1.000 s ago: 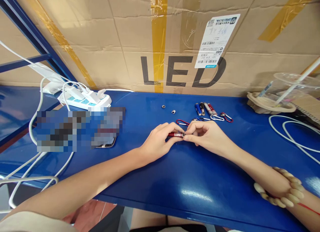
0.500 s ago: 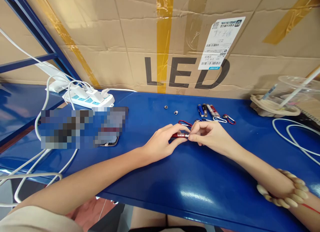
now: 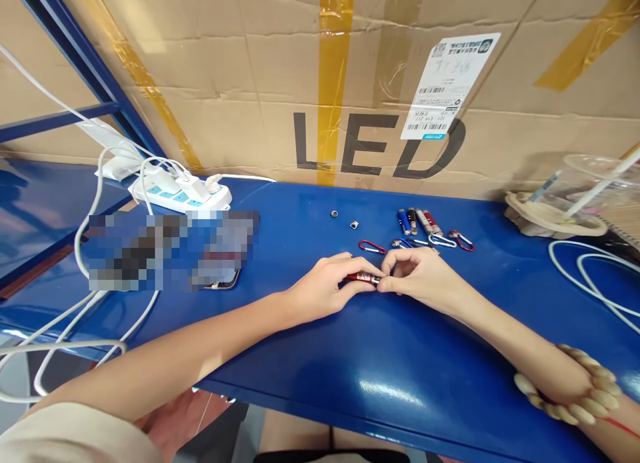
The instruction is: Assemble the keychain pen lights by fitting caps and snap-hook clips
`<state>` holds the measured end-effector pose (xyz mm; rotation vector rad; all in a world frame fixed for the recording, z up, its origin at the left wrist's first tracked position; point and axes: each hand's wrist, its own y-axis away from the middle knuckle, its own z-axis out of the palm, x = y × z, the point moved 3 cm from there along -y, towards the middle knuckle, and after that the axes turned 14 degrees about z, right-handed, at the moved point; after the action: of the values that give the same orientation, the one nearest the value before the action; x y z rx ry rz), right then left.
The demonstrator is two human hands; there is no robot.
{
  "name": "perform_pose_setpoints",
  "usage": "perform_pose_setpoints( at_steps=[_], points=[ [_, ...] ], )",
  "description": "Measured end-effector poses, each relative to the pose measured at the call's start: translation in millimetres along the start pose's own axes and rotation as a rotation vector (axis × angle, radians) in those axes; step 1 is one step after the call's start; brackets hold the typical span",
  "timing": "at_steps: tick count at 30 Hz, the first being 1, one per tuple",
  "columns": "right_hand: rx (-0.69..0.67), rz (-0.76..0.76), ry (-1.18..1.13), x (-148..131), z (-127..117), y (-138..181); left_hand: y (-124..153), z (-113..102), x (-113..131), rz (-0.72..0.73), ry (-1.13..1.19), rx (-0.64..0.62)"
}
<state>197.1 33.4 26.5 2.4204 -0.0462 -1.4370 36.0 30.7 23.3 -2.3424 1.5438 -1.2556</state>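
Observation:
Between the thumb and fingers of my left hand (image 3: 317, 286) lies a small red keychain flashlight (image 3: 363, 277) with a silver end. My right hand (image 3: 427, 273) pinches that silver end, its index finger curled above the thumb. Just beyond the hands lies a red carabiner clip (image 3: 372, 247). Two small metal end pieces, a round cap (image 3: 334, 214) and another silver bit (image 3: 354, 225), rest farther back. To the right, several similar small flashlights (image 3: 417, 221) stand in a row, with a white carabiner (image 3: 442, 240) and a red one (image 3: 465, 242) in front.
A white power strip (image 3: 195, 198) with cables sits at the back left, near a phone (image 3: 227, 280) partly blurred out. At the right are a clear plastic cup in a cardboard holder (image 3: 555, 220) and a coiled white cable (image 3: 580, 276). A large carton (image 3: 260, 83) walls the blue table's back.
The view has shifted slightly. My right fingers have spread a little around the flashlight's silver end, while my left hand keeps its hold on the red body.

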Motion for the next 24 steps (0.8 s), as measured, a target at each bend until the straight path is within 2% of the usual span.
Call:
perform_pose_setpoints(
  at_steps=[7, 14, 20, 24],
  points=[
    [0.007, -0.032, 0.007, 0.6, -2.2, 1.9, -0.1, 3.5, -2.2, 0.034, -0.041, -0.081],
    [0.080, -0.104, 0.015, 0.6, -2.6, 2.9, -2.1, 0.1, -1.5, -0.013, -0.036, 0.002],
    [0.227, -0.233, 0.026, -2.3, -3.2, 5.8, -4.6, 0.0, -2.7, -0.071, -0.038, 0.058],
    [0.292, -0.415, 0.049, -7.7, -3.4, 12.9, -4.8, 0.3, -2.0, -0.089, -0.012, 0.067]
  ],
)
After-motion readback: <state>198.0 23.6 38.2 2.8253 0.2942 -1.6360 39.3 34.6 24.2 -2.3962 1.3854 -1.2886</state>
